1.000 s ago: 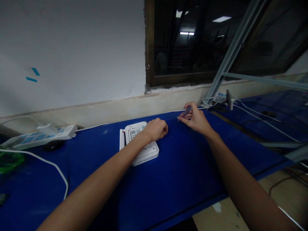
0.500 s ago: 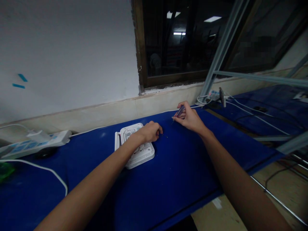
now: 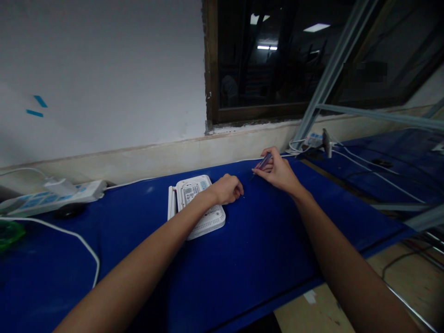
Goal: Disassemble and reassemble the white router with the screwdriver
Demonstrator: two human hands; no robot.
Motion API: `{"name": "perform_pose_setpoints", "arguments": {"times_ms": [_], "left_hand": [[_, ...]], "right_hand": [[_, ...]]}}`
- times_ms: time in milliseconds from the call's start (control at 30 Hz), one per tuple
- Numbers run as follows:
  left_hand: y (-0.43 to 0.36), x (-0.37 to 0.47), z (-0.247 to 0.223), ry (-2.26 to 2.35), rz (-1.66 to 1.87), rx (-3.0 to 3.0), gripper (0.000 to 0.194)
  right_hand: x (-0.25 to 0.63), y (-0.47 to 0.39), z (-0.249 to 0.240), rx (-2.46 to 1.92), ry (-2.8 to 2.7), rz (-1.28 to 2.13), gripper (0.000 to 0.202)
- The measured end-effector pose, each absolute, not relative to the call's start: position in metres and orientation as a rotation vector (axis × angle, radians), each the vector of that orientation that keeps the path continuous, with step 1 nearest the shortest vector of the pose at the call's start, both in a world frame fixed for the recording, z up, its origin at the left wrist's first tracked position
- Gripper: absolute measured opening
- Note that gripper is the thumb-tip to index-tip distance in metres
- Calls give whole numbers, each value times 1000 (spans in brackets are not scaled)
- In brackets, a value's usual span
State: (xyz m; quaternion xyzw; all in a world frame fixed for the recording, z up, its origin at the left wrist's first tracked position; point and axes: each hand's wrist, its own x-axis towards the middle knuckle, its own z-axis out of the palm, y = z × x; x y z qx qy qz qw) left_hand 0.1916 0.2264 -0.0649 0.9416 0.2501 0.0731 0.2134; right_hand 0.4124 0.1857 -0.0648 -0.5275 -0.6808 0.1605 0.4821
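Observation:
My right hand [image 3: 277, 172] is closed around the purple handle of a screwdriver [image 3: 266, 160], its thin shaft slanting down to the left just above the blue table. My left hand [image 3: 229, 188] reaches past the right edge of a white router [image 3: 208, 226], its forearm covering part of it. Its fingers are curled with tips together near the tabletop; whatever they pinch is too small to make out. A tiny light speck [image 3: 243, 197] shows beside the fingertips. The router lies flat with its vented, labelled underside up and a white antenna [image 3: 171, 203] along its left side.
A white power strip [image 3: 93, 192] with a plugged-in charger [image 3: 60, 186] sits at the left, by a dark round object [image 3: 70, 210] and a green item [image 3: 10, 235]. White cables run along the wall. A metal frame [image 3: 333, 69] rises at the right, above another blue table [image 3: 409, 152].
My left hand has shifted slightly right, over the small pieces on the table, and its fingers are drawn closer together. My right hand still holds the screwdriver. The view has turned a little left.

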Motion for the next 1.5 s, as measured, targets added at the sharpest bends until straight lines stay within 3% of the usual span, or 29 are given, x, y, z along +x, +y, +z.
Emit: {"name": "perform_pose_setpoints", "arguments": {"times_ms": [200,567,933,1133,1500], "left_hand": [[226,188,-63,608,340,2760,37],[221,185,-70,442,228,2898,25],[228,192,-76,501,293,2846,25],[228,183,-68,497,345,2820,36],[226,188,-67,507,232,2905,38]], "right_hand": [[414,186,-66,-1280,-1651,386,56],[417,188,-68,-1253,-1645,404,56],[414,187,-67,-1281,-1620,411,58],[412,185,-64,-1286,-1612,433,60],[414,187,-66,-1285,-1623,431,57]]}}
